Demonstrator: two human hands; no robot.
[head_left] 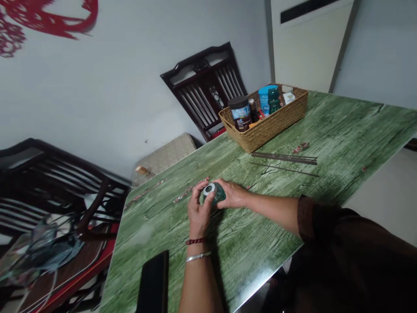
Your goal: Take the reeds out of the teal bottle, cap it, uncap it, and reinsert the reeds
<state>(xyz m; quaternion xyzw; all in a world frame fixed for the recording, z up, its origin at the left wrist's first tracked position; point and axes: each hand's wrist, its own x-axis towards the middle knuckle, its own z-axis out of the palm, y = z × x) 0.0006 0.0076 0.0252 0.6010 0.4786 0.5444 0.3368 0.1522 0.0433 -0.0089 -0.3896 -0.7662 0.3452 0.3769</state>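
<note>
Both of my hands are closed around a small greenish glass bottle near the middle of the table. A pale, silvery ring-shaped collar with a dark centre sits on its mouth, which tilts toward me. My left hand wraps the collar end, its thumb and fingers on either side of the ring. From the right, my right hand grips the bottle's body. Part of the glass is hidden by the fingers. Several thin dark sticks lie on the table beyond my right forearm, one apart from the bunch.
A woven basket holding jars and bottles stands at the table's far side. A black phone-like slab lies left of my left forearm. Dark wooden chairs stand along the wall, and the green table has a nearby front edge.
</note>
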